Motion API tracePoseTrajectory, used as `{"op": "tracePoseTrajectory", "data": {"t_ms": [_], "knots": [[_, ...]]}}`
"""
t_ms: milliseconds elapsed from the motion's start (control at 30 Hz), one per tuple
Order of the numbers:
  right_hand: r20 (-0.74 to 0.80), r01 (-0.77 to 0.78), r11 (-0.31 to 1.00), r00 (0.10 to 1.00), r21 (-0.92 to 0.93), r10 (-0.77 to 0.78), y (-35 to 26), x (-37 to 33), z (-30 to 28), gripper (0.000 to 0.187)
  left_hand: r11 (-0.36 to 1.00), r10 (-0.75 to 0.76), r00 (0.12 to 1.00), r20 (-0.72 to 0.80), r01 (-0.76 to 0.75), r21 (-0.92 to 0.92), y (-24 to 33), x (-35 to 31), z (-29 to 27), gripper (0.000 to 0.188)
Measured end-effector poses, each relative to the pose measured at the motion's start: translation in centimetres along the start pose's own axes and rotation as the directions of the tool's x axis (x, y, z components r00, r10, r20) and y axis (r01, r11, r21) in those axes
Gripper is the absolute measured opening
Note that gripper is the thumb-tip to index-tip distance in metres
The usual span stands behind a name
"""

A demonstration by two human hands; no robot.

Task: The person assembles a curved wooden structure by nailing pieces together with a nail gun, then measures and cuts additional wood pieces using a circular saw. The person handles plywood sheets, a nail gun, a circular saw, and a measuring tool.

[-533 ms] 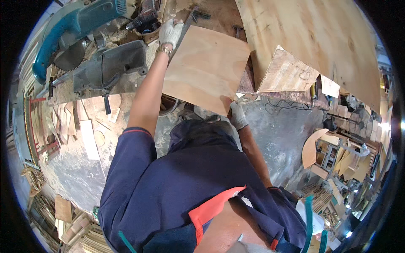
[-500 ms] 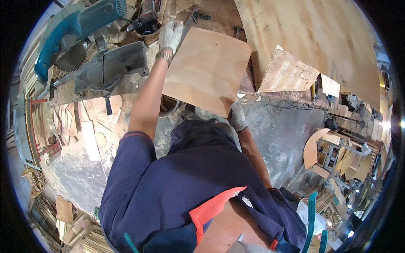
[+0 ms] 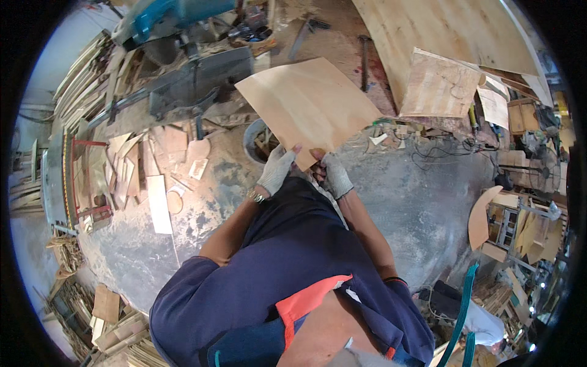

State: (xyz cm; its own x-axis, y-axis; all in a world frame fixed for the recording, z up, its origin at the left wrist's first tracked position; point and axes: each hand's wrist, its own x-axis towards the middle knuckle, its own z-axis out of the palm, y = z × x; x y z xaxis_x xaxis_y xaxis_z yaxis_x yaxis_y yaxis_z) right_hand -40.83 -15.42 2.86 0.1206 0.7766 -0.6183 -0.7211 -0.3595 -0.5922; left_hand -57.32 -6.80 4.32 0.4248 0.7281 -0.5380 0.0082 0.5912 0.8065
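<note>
Pinching: our gloved left hand (image 3: 278, 170) and right hand (image 3: 335, 174), thumbs atop one thin wooden sheet (image 3: 312, 104), near corner. Below us: grey floor (image 3: 391, 189), scrap-filled bucket (image 3: 251, 139). Beyond: workbench (image 3: 342, 49), bearing hammer (image 3: 365, 64), teal saw (image 3: 183, 13).

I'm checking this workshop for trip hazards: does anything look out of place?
Yes. Offcuts lie scattered on the floor at left, at odd angles rather than stacked, and a dark cable loops loosely at right. Both look untidy.
</note>
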Motion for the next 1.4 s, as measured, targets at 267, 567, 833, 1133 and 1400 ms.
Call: {"op": "tracePoseTrajectory", "data": {"t_ms": [267, 567, 833, 1133, 1400], "knots": [[-0.021, -0.215, 0.972, 0.977, -0.097, 0.214, 10.6, -3.4, 3.7, 0.033, 0.959, 0.268, 0.947, -0.179, -0.28, -0.05, -1.5, -1.1, -16.1, 0.034], [-0.171, -0.143, 0.977, 0.971, 0.155, 0.17, 17.6, -7.9, -3.8, 0.03, 0.92, 0.155, 0.978, -0.138, -0.194, -0.341, -0.8, 2.0, -36.0, 0.037], [-0.27, -0.088, 0.984, 0.954, 0.153, 0.128, 20.7, -8.0, 0.1, 0.03, 0.973, 0.076, 0.992, -0.102, -0.096, -0.209, 3.2, 9.2, -43.0, 0.036], [-0.262, 0.133, 0.991, 0.956, 0.001, -0.129, 24.9, -1.3, 11.4, 0.033, 0.928, 0.018, 1.0, 0.001, -0.017, -0.371, -0.7, 12.4, -43.1, 0.039], [-0.212, 0.307, 0.946, 0.922, -0.106, -0.323, 20.6, 2.9, 26.6, 0.044, 0.934, 0.124, 0.983, 0.135, -0.162, 0.318, 1.2, 10.5, -42.6, 0.055]]}}
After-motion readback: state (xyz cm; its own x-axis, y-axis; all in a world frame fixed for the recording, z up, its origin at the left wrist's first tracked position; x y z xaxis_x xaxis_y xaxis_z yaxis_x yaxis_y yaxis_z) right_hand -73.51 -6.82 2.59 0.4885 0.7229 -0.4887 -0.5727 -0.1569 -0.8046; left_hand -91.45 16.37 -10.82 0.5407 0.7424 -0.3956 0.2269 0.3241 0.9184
